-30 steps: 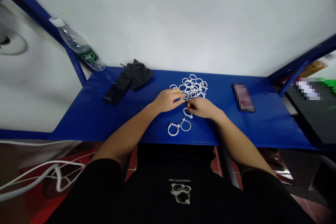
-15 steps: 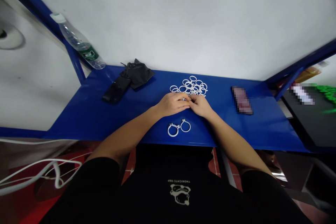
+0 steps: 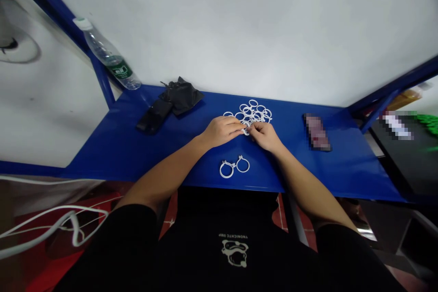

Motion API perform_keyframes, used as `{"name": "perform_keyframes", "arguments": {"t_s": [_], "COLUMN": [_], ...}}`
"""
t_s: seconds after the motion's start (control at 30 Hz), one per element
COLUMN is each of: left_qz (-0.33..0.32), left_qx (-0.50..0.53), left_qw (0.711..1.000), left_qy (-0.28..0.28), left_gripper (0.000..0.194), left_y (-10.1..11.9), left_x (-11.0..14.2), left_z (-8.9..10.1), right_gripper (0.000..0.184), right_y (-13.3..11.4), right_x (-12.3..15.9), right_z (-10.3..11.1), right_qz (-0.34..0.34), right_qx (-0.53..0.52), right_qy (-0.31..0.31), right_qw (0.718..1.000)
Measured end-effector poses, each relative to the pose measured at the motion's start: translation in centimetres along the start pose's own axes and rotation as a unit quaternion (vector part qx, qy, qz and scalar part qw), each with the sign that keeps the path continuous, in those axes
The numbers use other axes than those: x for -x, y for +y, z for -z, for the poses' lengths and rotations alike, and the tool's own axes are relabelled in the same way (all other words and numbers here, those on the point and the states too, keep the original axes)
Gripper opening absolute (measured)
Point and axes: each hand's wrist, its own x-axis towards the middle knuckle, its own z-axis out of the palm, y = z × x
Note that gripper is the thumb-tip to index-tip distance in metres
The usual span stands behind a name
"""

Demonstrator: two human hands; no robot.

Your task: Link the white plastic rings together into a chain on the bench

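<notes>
My left hand [image 3: 224, 130] and my right hand [image 3: 264, 135] meet at the near edge of a pile of white curtain rings [image 3: 253, 104]. Between their fingertips a small white ring [image 3: 246, 128] shows, pinched from both sides; the fingers partly cover it. Closer to my body, two white rings with small clips [image 3: 226, 169] lie side by side on the blue table [image 3: 185, 155], touching at a clip. Several loose rings overlap in the pile just beyond my fingers.
A black pouch [image 3: 186, 96] and a dark phone-like object [image 3: 154, 116] lie left of the pile. A clear plastic bottle [image 3: 109, 57] leans at the back left. On the right lies a blurred-out phone [image 3: 316, 131]. Blue frame bars [image 3: 393, 86] rise at both ends.
My hands have drawn slightly apart at the fingertips, so the white ring between them now shows. The view has shifted a little; the two near rings stay put.
</notes>
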Motion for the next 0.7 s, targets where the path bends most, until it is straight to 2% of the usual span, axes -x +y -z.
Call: {"name": "perform_keyframes", "arguments": {"t_s": [0.13, 0.27, 0.37, 0.47, 0.57, 0.7], "left_qz": [0.019, 0.044, 0.048, 0.044, 0.047, 0.044], "left_qx": [0.009, 0.023, 0.017, 0.021, 0.025, 0.043], "left_qw": [1.0, 0.999, 0.998, 0.998, 0.998, 0.997], "left_qy": [0.006, 0.012, 0.025, 0.04, 0.045, 0.042], "left_gripper": [0.023, 0.026, 0.025, 0.021, 0.019, 0.017], "left_y": [0.08, -0.03, -0.17, -0.21, -0.02, 0.41], "left_x": [0.0, -0.01, 0.03, 0.06, 0.01, -0.12], "left_z": [-0.05, 0.02, -0.11, -0.39, -0.53, -0.37], "right_gripper": [0.038, 0.027, 0.027, 0.026, 0.025, 0.023], "right_y": [0.12, 0.13, 0.06, 0.02, 0.12, 0.43], "right_x": [0.09, 0.37, 0.54, 0.6, 0.59, 0.58], "right_z": [-0.25, -0.28, -0.31, -0.54, -0.87, -1.06], "right_qz": [0.018, 0.071, 0.141, 0.183, 0.183, 0.174], "right_qx": [0.043, 0.027, 0.026, 0.048, 0.059, 0.05], "right_qy": [0.049, 0.095, 0.095, 0.066, 0.06, 0.098], "right_qw": [0.998, 0.993, 0.985, 0.98, 0.979, 0.979]}}
